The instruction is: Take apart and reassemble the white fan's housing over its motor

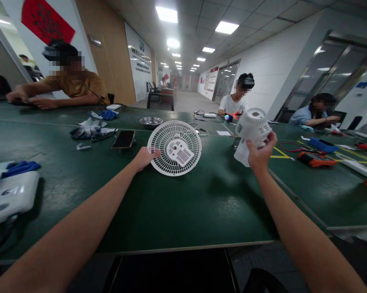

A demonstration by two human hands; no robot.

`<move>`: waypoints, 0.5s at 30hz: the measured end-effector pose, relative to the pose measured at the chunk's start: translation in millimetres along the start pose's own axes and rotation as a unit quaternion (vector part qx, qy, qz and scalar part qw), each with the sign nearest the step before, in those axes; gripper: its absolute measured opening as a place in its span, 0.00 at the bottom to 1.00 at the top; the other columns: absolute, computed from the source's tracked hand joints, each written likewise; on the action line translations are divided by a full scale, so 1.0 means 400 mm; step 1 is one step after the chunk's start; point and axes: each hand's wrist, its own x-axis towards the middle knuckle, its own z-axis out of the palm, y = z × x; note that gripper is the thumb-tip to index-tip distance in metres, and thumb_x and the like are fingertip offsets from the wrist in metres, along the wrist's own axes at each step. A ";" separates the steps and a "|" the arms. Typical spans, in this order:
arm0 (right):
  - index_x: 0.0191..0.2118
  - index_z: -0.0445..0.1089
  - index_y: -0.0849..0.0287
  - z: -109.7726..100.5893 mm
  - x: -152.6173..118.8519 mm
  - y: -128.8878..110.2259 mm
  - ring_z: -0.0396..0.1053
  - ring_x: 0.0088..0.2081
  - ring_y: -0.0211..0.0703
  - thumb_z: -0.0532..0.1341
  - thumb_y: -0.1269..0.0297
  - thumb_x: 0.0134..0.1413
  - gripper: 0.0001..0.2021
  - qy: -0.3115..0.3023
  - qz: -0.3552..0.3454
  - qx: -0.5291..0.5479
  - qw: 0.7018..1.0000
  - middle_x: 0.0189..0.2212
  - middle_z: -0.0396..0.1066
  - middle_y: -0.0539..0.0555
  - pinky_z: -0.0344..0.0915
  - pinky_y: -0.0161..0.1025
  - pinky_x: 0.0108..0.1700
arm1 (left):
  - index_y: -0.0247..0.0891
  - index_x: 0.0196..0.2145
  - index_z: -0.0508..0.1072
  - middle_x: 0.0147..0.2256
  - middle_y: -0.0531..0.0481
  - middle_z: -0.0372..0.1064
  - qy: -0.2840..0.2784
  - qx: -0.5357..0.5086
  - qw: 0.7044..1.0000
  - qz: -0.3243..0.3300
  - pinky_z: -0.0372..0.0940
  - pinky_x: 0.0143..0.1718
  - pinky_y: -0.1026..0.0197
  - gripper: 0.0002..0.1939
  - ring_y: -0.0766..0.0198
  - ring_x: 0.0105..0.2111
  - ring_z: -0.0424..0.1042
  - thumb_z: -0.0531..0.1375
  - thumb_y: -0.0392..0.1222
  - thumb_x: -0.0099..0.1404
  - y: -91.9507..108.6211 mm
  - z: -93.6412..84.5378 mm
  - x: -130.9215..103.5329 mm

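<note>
My left hand [146,158] pinches the left rim of a round white fan grille [189,140], thumb on its near face. The grille is raised above the table and turned toward me, with a slotted plate at its centre. On the right, my right hand [261,152] is closed around a white fan motor housing [254,122] with vent slots and a round hole on top. A paler white part [242,154] hangs below the housing; whether it is joined to it I cannot tell. The two pieces are held apart from each other.
Past the grille are a metal bowl [151,121] and a phone [123,139]. Gloves [90,129] lie on the left, near a white device [15,195]. To the right are an orange multimeter [316,159] and a blue tray [323,145]. Several people sit around the green table [186,215].
</note>
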 end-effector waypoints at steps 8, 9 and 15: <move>0.64 0.58 0.61 0.197 -0.186 -0.098 0.69 0.48 0.53 0.67 0.50 0.51 0.38 -0.188 0.064 -0.010 0.980 0.57 0.68 0.65 0.66 0.54 0.56 | 0.33 0.37 0.81 0.35 0.42 0.81 -0.012 0.013 1.000 0.008 0.73 0.45 0.47 0.22 0.49 0.37 0.80 0.75 0.52 0.51 0.002 -0.003 -0.002; 0.63 0.58 0.61 0.212 -0.190 -0.096 0.69 0.49 0.53 0.67 0.50 0.50 0.38 -0.215 0.069 -0.024 0.974 0.58 0.68 0.65 0.66 0.54 0.57 | 0.33 0.37 0.81 0.35 0.42 0.81 -0.013 0.017 1.000 0.012 0.73 0.45 0.47 0.22 0.49 0.37 0.80 0.75 0.53 0.51 0.000 -0.004 0.000; 0.62 0.59 0.59 0.269 -0.173 -0.074 0.70 0.57 0.59 0.68 0.46 0.50 0.38 -0.310 0.134 -0.123 0.933 0.58 0.70 0.66 0.64 0.55 0.58 | 0.33 0.37 0.81 0.36 0.41 0.81 -0.023 0.026 0.999 0.023 0.73 0.46 0.46 0.22 0.49 0.38 0.80 0.74 0.55 0.53 -0.014 -0.011 0.011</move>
